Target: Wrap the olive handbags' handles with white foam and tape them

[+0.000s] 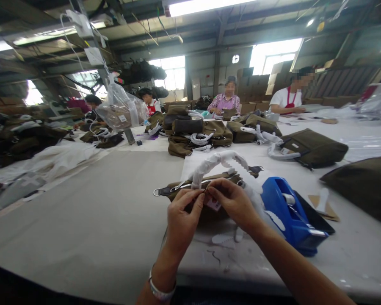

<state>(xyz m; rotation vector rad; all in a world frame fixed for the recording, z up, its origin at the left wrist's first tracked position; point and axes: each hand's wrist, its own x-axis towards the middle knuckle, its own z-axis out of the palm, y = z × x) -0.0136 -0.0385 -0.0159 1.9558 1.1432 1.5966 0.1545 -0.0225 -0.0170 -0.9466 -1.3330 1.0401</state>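
Bag (178, 188) pinched between both hands (206, 203)

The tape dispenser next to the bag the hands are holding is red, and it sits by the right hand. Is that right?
Not quite. The head view shows the tape dispenser is blue, not red. It does sit beside the olive handbag by the right hand, while the left hand pinches the bag too.

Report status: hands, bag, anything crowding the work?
Left hand and right hand both pinching at the zipper of the olive bag. Handle wrapped in white. Blue tape dispenser close beside the right wrist.
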